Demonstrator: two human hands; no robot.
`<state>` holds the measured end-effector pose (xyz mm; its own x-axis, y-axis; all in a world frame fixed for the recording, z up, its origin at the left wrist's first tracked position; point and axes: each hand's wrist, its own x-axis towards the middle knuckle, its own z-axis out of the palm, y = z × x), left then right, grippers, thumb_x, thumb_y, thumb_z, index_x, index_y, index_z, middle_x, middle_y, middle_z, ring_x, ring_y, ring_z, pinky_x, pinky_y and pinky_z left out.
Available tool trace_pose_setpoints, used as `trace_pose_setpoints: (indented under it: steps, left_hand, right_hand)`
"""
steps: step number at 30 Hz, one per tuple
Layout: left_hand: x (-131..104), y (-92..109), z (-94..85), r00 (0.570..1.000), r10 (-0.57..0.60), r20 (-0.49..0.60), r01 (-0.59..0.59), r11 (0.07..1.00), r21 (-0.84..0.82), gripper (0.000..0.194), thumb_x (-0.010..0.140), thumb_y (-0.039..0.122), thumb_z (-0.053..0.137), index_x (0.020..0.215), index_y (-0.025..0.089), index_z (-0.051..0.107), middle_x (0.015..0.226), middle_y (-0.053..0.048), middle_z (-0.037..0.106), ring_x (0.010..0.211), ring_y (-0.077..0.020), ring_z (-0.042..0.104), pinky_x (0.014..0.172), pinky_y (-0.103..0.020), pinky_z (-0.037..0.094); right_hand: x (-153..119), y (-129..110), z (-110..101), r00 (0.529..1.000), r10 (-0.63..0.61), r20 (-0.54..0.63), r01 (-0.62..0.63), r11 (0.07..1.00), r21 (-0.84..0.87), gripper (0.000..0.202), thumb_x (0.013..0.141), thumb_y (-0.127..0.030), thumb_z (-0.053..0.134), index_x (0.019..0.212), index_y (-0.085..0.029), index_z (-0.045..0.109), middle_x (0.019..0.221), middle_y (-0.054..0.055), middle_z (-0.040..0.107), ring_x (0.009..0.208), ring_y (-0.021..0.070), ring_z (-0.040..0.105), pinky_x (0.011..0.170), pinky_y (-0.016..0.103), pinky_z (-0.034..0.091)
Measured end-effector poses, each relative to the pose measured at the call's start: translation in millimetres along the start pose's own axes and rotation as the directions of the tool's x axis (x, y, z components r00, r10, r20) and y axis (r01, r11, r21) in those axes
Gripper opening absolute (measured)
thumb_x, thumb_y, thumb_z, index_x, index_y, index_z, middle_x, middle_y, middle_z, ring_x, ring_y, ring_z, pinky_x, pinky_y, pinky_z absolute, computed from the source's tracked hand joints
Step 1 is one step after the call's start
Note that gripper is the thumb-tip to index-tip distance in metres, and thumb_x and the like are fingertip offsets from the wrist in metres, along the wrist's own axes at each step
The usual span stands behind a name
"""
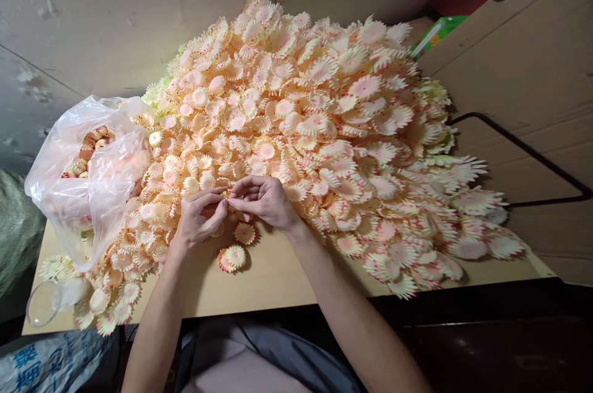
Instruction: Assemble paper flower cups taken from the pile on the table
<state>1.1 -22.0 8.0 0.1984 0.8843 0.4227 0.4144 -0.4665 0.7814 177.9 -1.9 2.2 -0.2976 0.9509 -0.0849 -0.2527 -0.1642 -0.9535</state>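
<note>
A large heap of pale pink and cream flower-shaped pieces (296,127) with red-speckled frilled edges covers most of the table. At the heap's front edge my left hand (200,215) and my right hand (265,200) meet, fingertips pinched close together. Something small and yellowish shows between the fingertips, too small to name. Just below my hands, a loose round frilled piece (244,233) lies on the bare wood, and another pale-centred one (236,256) overlaps a redder piece beside it.
On the left, a translucent plastic bag (109,180) holds rolled speckled pieces. A clear cup (44,303) lies on its side at the table's (264,285) front left corner. A bent black metal rod (537,149) stands out by the cardboard (523,84) on the right.
</note>
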Motion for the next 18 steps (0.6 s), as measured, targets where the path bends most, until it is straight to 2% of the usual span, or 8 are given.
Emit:
trace_pose_setpoints:
  steps: [5,12,18]
  left_hand:
    - [-1.2,-3.7,-0.7,0.995,0.096,0.024,-0.098,0.993,0.060,0.013,0.084,0.019,0.062,0.081,0.015,0.074,0.098,-0.015,0.077,0.078,-0.0197,0.074,0.066,-0.029,0.061]
    - [-2.2,-4.0,-1.0,0.995,0.088,0.039,-0.091,0.992,0.083,0.016,0.086,0.016,0.058,0.085,0.015,0.073,0.101,-0.015,0.076,0.081,-0.0201,0.075,0.072,-0.031,0.062]
    - [-2.5,-4.8,-0.2,0.996,0.086,0.027,-0.088,0.992,0.091,0.015,0.085,0.015,0.059,0.084,0.015,0.074,0.100,-0.014,0.077,0.080,-0.0196,0.075,0.069,-0.029,0.062]
  right_hand:
    - [-0.9,0.6,-0.1,1.000,-0.003,-0.008,0.003,1.000,-0.025,0.034,0.055,-0.030,0.090,0.074,-0.013,0.068,0.067,0.002,0.071,0.041,0.0083,0.057,0.037,0.019,0.049]
    - [0.7,6.3,-2.5,0.997,-0.071,-0.016,0.070,0.994,-0.081,0.027,0.062,-0.030,0.086,0.075,-0.014,0.068,0.068,0.002,0.071,0.045,0.0088,0.058,0.042,0.020,0.049]
    - [-0.5,3.2,-1.3,0.996,-0.084,-0.019,0.082,0.991,-0.103,0.030,0.061,-0.033,0.086,0.075,-0.015,0.067,0.065,0.001,0.069,0.046,0.0094,0.058,0.043,0.021,0.048]
